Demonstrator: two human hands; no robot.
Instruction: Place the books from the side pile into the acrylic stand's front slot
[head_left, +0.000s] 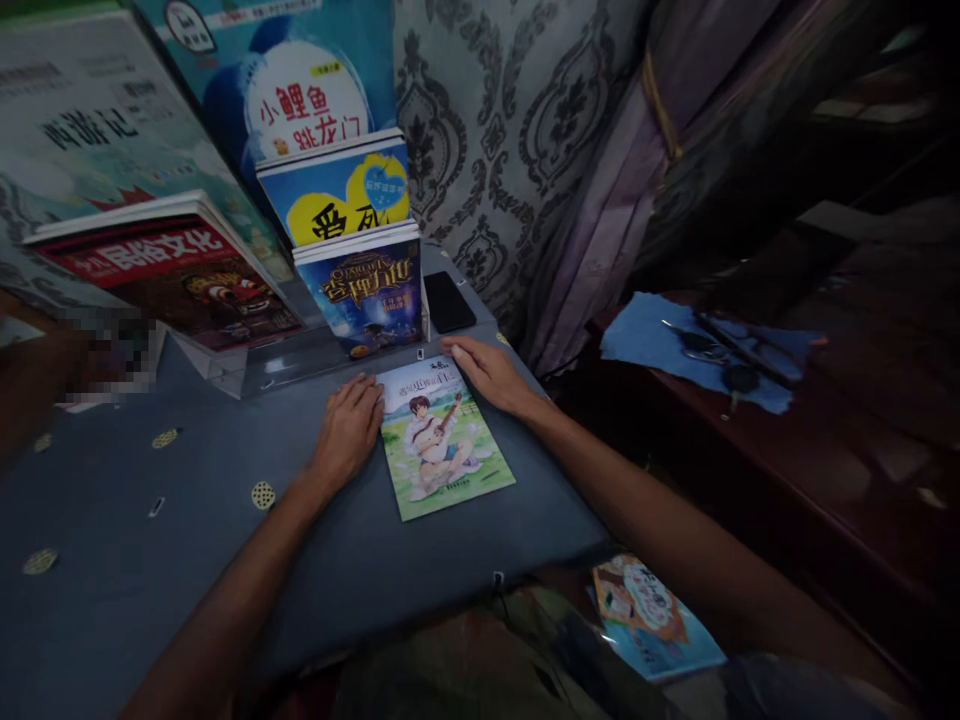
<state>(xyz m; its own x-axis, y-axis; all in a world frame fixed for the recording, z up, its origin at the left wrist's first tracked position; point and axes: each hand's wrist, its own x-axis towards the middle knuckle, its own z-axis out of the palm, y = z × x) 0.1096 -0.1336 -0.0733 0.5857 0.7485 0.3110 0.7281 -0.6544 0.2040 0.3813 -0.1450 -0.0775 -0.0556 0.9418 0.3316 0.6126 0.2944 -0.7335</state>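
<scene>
A thin book (442, 445) with a drawn figure playing a guitar on its green cover lies flat on the grey table (150, 560). My left hand (351, 425) rests at the book's far left corner, fingers curled onto its edge. My right hand (491, 373) lies at the far right corner, fingers stretched along the top edge. Just beyond the hands a clear stand (255, 370) holds upright books: a dark blue one (367, 290) in front, a blue-and-yellow one (337, 190) behind it and a red one (172, 270) to the left.
A black phone (448, 301) lies beside the stand. A patterned curtain (510, 130) hangs behind. To the right a dark wooden table (825, 470) carries a blue cloth (652, 345) with keys (720, 360). Another book (652, 615) lies on my lap below the table edge.
</scene>
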